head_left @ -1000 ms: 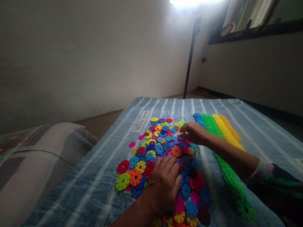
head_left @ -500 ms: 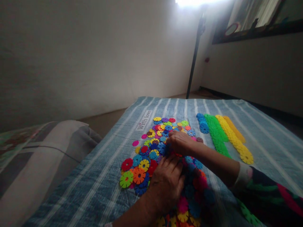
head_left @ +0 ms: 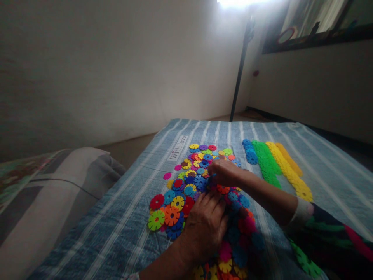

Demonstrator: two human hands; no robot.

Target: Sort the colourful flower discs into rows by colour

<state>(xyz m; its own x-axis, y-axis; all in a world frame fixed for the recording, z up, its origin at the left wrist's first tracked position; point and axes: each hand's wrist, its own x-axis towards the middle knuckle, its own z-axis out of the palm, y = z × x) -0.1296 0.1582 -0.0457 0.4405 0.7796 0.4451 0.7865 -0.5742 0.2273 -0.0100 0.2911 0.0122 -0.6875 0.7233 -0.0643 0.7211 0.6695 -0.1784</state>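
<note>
A heap of flat, notched plastic discs (head_left: 189, 182) in many colours lies on a blue striped bedsheet (head_left: 122, 233). My left hand (head_left: 206, 225) rests palm down on the near part of the heap, fingers stretched flat. My right hand (head_left: 224, 172) reaches across to the middle of the heap, its fingers curled down among the discs; whatever they pinch is hidden. To the right lie sorted rows of discs: a short blue row (head_left: 250, 152), a green row (head_left: 266, 163), a yellow row (head_left: 287, 173) and an orange row (head_left: 291, 160).
A grey and white pillow (head_left: 49, 198) lies at the left of the bed. A dark pole (head_left: 240, 74) stands by the far wall. The sheet bears the words "With love" (head_left: 178, 147). A dark window ledge (head_left: 317, 37) runs along the right wall.
My right hand has come back from the blue row at the right to the middle of the heap. My left hand has stayed flat on the discs.
</note>
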